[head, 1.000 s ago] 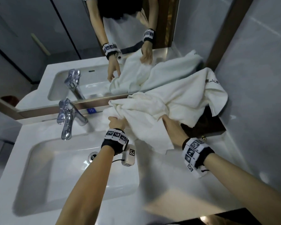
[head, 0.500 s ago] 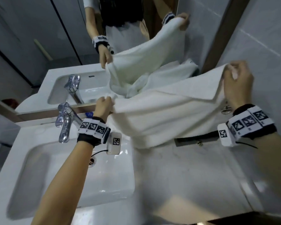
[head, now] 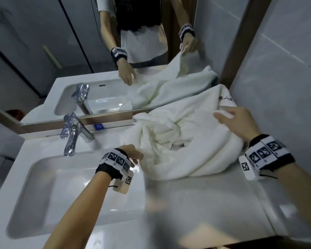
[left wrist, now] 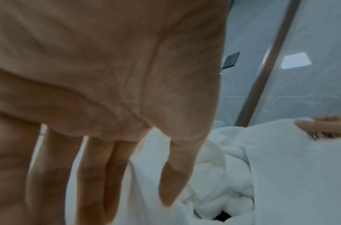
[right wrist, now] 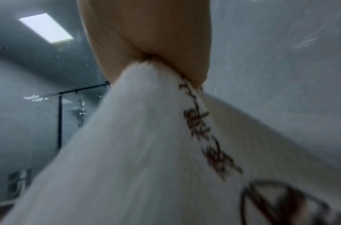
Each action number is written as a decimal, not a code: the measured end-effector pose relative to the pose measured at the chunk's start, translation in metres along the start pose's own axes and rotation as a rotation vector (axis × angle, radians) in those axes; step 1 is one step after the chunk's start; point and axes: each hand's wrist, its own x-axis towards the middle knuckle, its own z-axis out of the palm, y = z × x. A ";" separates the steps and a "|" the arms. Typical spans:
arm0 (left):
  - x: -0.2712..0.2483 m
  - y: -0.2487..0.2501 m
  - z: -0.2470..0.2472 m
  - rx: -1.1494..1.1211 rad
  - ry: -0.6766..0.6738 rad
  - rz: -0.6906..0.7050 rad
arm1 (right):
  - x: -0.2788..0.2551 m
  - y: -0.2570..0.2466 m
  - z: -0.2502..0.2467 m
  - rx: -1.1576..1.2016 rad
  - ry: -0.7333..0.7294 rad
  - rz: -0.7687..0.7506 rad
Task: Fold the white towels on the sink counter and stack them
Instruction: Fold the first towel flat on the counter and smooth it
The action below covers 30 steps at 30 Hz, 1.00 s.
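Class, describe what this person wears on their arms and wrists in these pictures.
Both forearms are bare, with no sleeves. The left wrist and right wrist each carry a black band wrapped in white panels printed with black square codes. A small white coded box and a thin black cable hang beneath each band.

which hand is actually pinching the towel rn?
The right hand: it pinches the towel near its printed edge. The left hand hangs with straight fingers, holding nothing.

Grey tiled walls (head: 285, 51) enclose a white basin (head: 43, 194) with chrome tap (head: 72, 135). Wall mirror (head: 61, 42) behind, brown-framed. Rectangular ceiling light (right wrist: 46, 28) lit.
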 end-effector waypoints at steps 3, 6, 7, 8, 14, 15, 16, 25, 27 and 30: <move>0.019 -0.006 -0.008 -0.051 0.273 0.023 | -0.004 0.005 0.015 -0.089 -0.124 -0.070; 0.033 -0.005 -0.021 -0.105 0.582 0.165 | -0.004 0.009 0.024 -0.104 -0.213 -0.102; 0.037 -0.003 -0.026 -0.109 0.650 0.241 | -0.004 0.010 0.027 -0.110 -0.232 -0.102; 0.041 0.001 -0.032 -0.084 0.699 0.307 | -0.004 0.011 0.030 -0.121 -0.249 -0.094; 0.068 0.023 -0.056 0.095 0.724 0.513 | -0.005 0.013 0.043 -0.127 -0.262 -0.048; 0.073 0.025 -0.059 0.138 0.696 0.508 | -0.006 0.015 0.045 -0.118 -0.257 -0.036; 0.076 0.026 -0.061 0.182 0.666 0.498 | -0.006 0.017 0.046 -0.120 -0.260 -0.016; 0.045 0.042 -0.063 0.154 0.708 0.397 | -0.015 0.013 0.052 -0.072 -0.419 -0.156; 0.026 0.051 -0.059 0.029 0.724 0.426 | -0.019 -0.001 0.054 -0.069 -0.495 -0.275; 0.000 0.064 -0.054 -0.247 0.535 0.479 | -0.025 -0.027 0.058 -0.015 -0.555 -0.432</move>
